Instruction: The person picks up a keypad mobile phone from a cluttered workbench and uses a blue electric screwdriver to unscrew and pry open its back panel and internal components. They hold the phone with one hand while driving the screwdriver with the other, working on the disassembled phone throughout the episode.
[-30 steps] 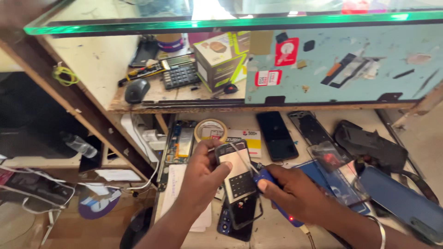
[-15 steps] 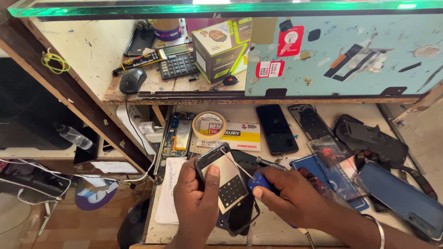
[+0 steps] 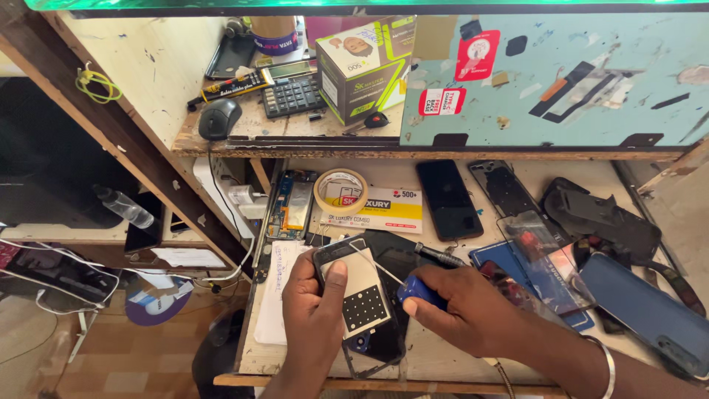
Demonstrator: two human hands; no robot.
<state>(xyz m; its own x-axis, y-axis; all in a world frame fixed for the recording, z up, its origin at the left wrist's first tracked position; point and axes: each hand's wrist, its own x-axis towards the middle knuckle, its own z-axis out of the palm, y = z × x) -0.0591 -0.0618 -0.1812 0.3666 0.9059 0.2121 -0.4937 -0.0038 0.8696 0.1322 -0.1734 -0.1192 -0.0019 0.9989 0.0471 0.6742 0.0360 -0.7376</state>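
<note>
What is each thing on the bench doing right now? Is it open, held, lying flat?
Left hand: grips the opened phone.
Opened phone: back cover off, held tilted.
Right hand: closed on the blue-handled tool.
Blue-handled tool: held, thin tip on the phone.
Black phone: screen dark, lying flat.
Tape roll: lying flat.
Calculator: lying face up on the shelf.
Mouse: resting on the shelf.

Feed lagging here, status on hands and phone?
Left hand grips keypad phone. Right hand holds blue-handled tool, tip on phone. Nothing in the way.
</note>
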